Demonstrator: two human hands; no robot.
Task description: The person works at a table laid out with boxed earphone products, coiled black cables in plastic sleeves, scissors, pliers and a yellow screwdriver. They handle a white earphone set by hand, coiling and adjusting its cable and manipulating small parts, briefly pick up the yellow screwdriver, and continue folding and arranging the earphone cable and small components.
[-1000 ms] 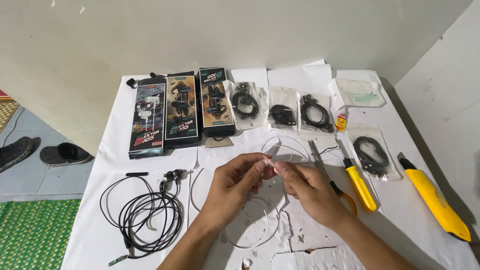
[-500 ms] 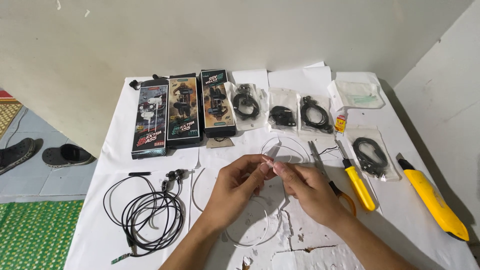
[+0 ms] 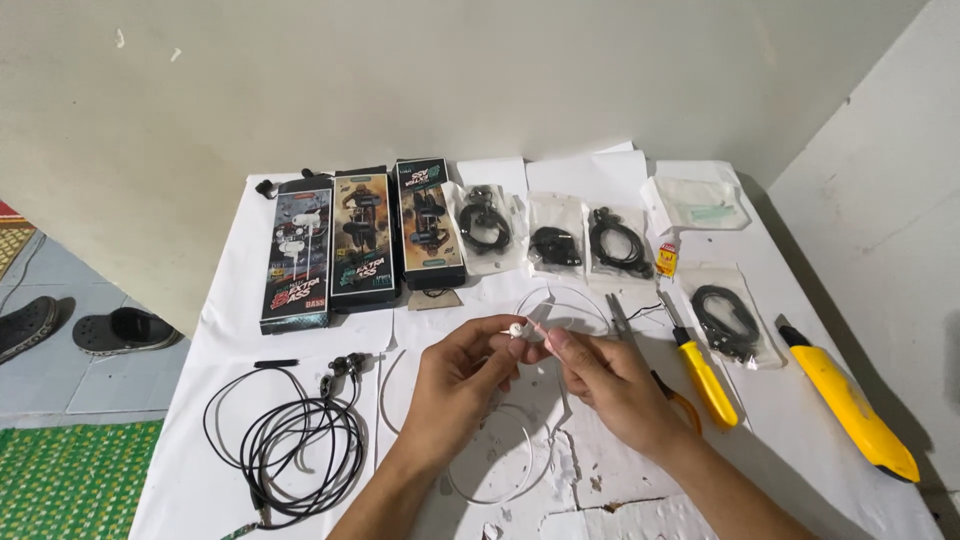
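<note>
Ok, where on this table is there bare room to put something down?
Bare white table lies left of the three upright earphone boxes, above the coiled black earphones. Another strip runs between the two yellow-handled tools. The back row and the area around both hands are crowded.

Three boxed earphone packs (image 3: 362,242) stand side by side at the far-left edge of the table (image 3: 240,250), w/ three clear bags of black cable (image 3: 555,240) in a row to their right. White packet (image 3: 697,203) in the far-right corner, small yellow tube (image 3: 667,259) just below it. Another bagged black cable (image 3: 728,320) near the right edge, yellow box cutter (image 3: 850,402) beside it. Yellow-handled screwdriver (image 3: 700,368) mid-right. Loose black earphones (image 3: 295,440) coiled at near-left. Sandals (image 3: 85,328) on the floor, left.
</note>
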